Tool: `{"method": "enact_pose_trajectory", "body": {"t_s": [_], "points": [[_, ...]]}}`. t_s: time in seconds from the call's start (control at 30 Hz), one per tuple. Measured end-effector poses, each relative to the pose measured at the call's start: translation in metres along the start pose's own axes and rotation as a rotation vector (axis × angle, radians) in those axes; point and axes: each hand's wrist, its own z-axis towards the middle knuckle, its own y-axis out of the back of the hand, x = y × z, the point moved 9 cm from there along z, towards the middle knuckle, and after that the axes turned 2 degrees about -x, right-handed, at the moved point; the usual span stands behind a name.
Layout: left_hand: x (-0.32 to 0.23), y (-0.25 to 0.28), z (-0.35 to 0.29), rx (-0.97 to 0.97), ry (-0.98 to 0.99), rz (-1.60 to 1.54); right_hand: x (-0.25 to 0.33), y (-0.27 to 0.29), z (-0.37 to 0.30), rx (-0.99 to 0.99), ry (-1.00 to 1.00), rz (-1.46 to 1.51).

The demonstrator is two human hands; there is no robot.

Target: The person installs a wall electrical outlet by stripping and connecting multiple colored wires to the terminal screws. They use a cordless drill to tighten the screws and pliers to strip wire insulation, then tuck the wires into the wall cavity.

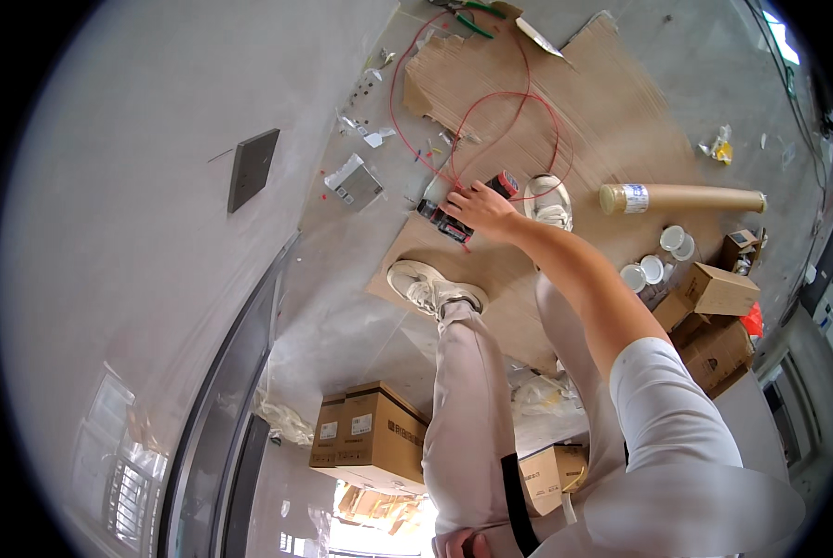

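My right hand (477, 206) reaches down to the floor, its fingers wrapped over a black and red cordless drill (454, 228) that lies on a flattened cardboard sheet (612, 102). The hand covers the drill's middle; a red end sticks out beyond the fingers. Loops of thin red wire (467, 116) lie around and beyond it. At the bottom edge, my left hand (465, 545) shows only in part, by my trouser leg. Its fingers are curled about something dark that I cannot make out.
A grey switch plate (253, 170) is on the left wall. Green-handled pliers (472, 20) lie at the far end. To the right are a cardboard tube (686, 199), white round tubs (652, 270) and small open boxes (719, 290). Closed cartons (379, 432) stand behind my feet.
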Motion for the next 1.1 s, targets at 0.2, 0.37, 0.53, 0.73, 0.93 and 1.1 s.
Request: {"method": "enact_pose_trajectory", "body": {"t_s": [0.2,0.37,0.53,0.73,0.93,1.1], "points": [[0.009,0.001,0.031,0.029,0.022,0.015,-0.058,0.042,0.013,-0.416,-0.172,0.321],[0.001,-0.004,0.062,0.039,0.052,0.029,-0.221,0.107,0.064,-0.707,-0.666,0.292],[-0.01,-0.01,0.093,0.031,0.062,0.044,-0.304,0.152,0.109,-0.604,-0.687,0.136],[-0.026,0.002,0.108,0.036,0.02,0.032,-0.34,0.148,0.089,-0.532,-0.84,0.345],[-0.089,0.049,0.088,-0.089,-0.029,-0.099,-0.209,0.244,-0.062,-1.015,-0.496,0.573],[-0.17,0.151,0.03,-0.344,-0.067,-0.412,-0.006,0.353,-0.246,-0.594,-0.432,1.19]]}}
